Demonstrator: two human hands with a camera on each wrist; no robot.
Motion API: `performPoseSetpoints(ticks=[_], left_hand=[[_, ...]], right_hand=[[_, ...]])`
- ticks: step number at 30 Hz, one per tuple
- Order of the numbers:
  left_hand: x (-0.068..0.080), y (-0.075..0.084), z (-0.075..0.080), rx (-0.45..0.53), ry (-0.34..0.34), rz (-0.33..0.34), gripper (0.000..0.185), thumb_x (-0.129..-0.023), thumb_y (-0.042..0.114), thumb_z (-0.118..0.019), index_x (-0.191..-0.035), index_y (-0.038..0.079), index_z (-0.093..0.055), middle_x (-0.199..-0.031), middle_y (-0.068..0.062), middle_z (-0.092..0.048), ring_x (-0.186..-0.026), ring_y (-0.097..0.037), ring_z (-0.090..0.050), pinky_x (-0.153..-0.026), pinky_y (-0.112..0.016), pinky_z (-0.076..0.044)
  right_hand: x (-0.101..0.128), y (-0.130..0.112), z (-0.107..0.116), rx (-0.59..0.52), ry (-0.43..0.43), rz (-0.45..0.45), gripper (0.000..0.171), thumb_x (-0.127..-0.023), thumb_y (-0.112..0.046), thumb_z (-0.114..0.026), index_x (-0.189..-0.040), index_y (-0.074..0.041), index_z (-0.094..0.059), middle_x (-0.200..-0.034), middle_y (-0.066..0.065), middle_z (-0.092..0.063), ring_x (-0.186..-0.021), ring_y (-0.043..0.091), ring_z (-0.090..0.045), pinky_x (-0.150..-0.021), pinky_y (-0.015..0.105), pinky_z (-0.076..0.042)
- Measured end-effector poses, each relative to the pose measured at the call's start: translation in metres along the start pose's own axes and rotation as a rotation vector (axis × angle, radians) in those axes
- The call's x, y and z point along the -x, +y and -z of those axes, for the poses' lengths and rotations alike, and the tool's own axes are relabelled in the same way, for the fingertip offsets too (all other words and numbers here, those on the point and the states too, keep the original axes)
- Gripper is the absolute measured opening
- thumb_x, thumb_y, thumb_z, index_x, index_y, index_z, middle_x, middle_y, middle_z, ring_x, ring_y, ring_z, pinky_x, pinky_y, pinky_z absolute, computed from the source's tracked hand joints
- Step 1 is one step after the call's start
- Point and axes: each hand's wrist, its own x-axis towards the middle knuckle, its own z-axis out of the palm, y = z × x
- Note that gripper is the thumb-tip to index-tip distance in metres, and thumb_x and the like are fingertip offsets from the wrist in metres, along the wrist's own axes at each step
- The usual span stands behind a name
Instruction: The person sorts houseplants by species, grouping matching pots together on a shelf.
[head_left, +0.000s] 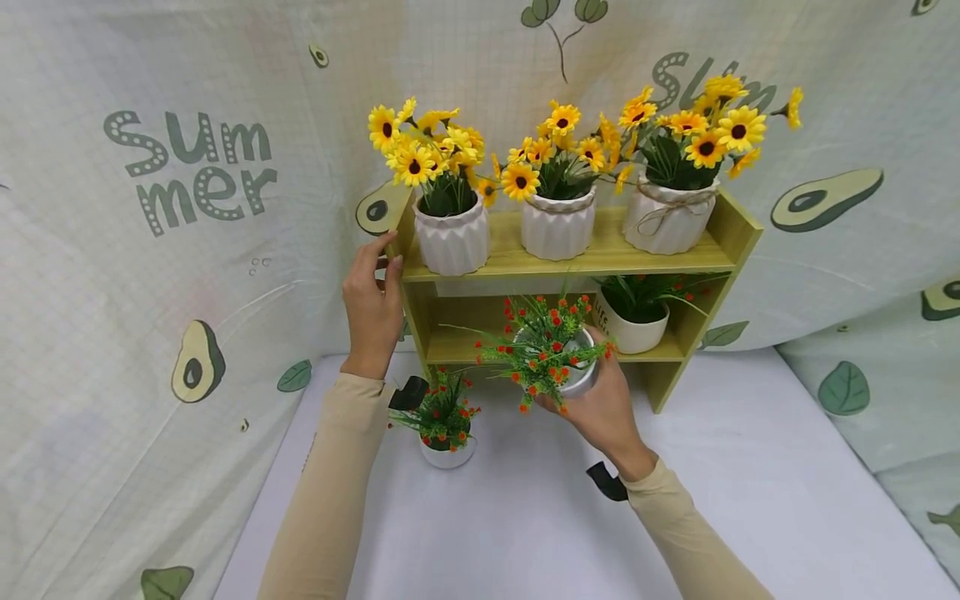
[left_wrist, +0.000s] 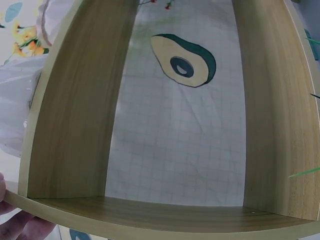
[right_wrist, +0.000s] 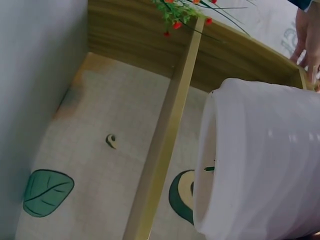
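Wooden and pale green at the edges, the shelf (head_left: pixel 570 258) stands on the white table (head_left: pixel 750 500) with most of its places filled. On the top board we count three white pots of yellow sunflowers (head_left: pixel 558 196). Of the red-berried plants we count three: one pot (head_left: pixel 633 321) sits on the lower board at its right end, a second pot (head_left: pixel 446 425) stands on the table in front of the shelf's left foot, and the third (head_left: pixel 558 358) we carry in front of the lower board.

Our right hand (head_left: pixel 603 404) has its fingers curled round that pot from below. Our left hand (head_left: pixel 371 304) rests on the shelf's left side panel, fingers nearly straight. We judge the lower board one-third stocked, two red pots left to place.
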Motion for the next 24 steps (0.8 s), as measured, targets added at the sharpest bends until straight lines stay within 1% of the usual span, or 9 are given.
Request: performPoseSetpoints(ticks=[4, 6, 9, 12, 14, 16, 18, 22, 24], left_hand=[[-0.001, 0.001, 0.0, 0.004, 0.004, 0.002, 0.033, -0.108, 0.009, -0.061, -0.139, -0.001, -0.065, -0.126, -0.023, -0.068, -0.104, -0.038, -0.069, -0.075, -0.039, -0.055], [-0.001, 0.002, 0.0, 0.003, 0.004, 0.002, 0.033, -0.108, 0.009, -0.061, -0.138, -0.001, -0.065, -0.126, -0.023, -0.068, -0.103, -0.038, -0.069, -0.075, -0.038, -0.054], [-0.001, 0.002, 0.001, -0.001, 0.003, 0.0, 0.033, -0.108, 0.01, -0.061, -0.139, -0.001, -0.065, -0.125, -0.023, -0.068, -0.103, -0.039, -0.069, -0.075, -0.037, -0.054], [0.0, 0.001, 0.001, -0.003, 0.003, 0.001, 0.033, -0.108, 0.01, -0.061, -0.138, -0.001, -0.066, -0.125, -0.023, -0.068, -0.103, -0.039, -0.069, -0.074, -0.037, -0.054], [0.0, 0.001, 0.0, -0.003, 0.006, 0.001, 0.032, -0.107, 0.009, -0.061, -0.138, -0.001, -0.066, -0.125, -0.023, -0.068, -0.102, -0.038, -0.07, -0.073, -0.037, -0.055], [0.0, 0.001, 0.0, 0.002, 0.011, 0.002, 0.032, -0.107, 0.007, -0.062, -0.137, -0.001, -0.066, -0.125, -0.023, -0.069, -0.102, -0.038, -0.07, -0.073, -0.038, -0.055], [0.0, 0.001, 0.0, 0.003, 0.015, 0.001, 0.032, -0.106, 0.005, -0.063, -0.137, -0.001, -0.066, -0.125, -0.023, -0.069, -0.102, -0.038, -0.07, -0.072, -0.039, -0.056], [0.0, 0.001, 0.0, -0.001, 0.016, -0.001, 0.032, -0.106, 0.005, -0.063, -0.137, -0.001, -0.067, -0.125, -0.022, -0.069, -0.102, -0.037, -0.07, -0.072, -0.038, -0.056], [0.0, 0.001, 0.0, -0.005, 0.014, -0.004, 0.032, -0.106, 0.005, -0.063, -0.136, -0.001, -0.067, -0.125, -0.022, -0.069, -0.102, -0.037, -0.07, -0.072, -0.037, -0.056]], right_hand=[[-0.009, -0.002, -0.002, 0.06, 0.018, -0.029, 0.107, -0.07, -0.013, -0.098, -0.158, -0.009, -0.039, -0.148, 0.019, -0.054, -0.128, 0.04, -0.057, -0.103, 0.061, -0.045], [-0.014, -0.001, -0.004, 0.083, 0.036, -0.047, 0.106, -0.069, -0.017, -0.099, -0.157, -0.009, -0.039, -0.146, 0.019, -0.054, -0.125, 0.039, -0.058, -0.1, 0.06, -0.047], [-0.023, 0.001, -0.007, 0.069, 0.058, -0.061, 0.105, -0.07, -0.019, -0.1, -0.156, -0.01, -0.041, -0.144, 0.017, -0.055, -0.121, 0.036, -0.059, -0.097, 0.057, -0.048], [-0.034, 0.006, -0.012, 0.049, 0.091, -0.048, 0.103, -0.068, -0.018, -0.101, -0.154, -0.01, -0.045, -0.142, 0.015, -0.057, -0.12, 0.034, -0.059, -0.097, 0.056, -0.048], [-0.041, 0.01, -0.016, 0.059, 0.117, -0.041, 0.101, -0.068, -0.019, -0.102, -0.153, -0.009, -0.047, -0.14, 0.015, -0.059, -0.119, 0.034, -0.06, -0.097, 0.055, -0.049], [-0.046, 0.013, -0.019, 0.079, 0.143, -0.032, 0.099, -0.068, -0.022, -0.102, -0.151, -0.008, -0.05, -0.139, 0.016, -0.06, -0.119, 0.034, -0.061, -0.098, 0.055, -0.049], [-0.051, 0.015, -0.021, 0.102, 0.16, -0.041, 0.099, -0.068, -0.026, -0.102, -0.151, -0.008, -0.05, -0.136, 0.017, -0.061, -0.116, 0.035, -0.062, -0.096, 0.054, -0.051], [-0.059, 0.018, -0.025, 0.155, 0.184, -0.055, 0.101, -0.07, -0.036, -0.101, -0.152, -0.008, -0.049, -0.135, 0.019, -0.061, -0.114, 0.037, -0.062, -0.094, 0.055, -0.053], [-0.062, 0.019, -0.027, 0.194, 0.195, -0.062, 0.104, -0.07, -0.039, -0.1, -0.153, -0.008, -0.047, -0.135, 0.019, -0.06, -0.116, 0.038, -0.062, -0.095, 0.056, -0.053]])
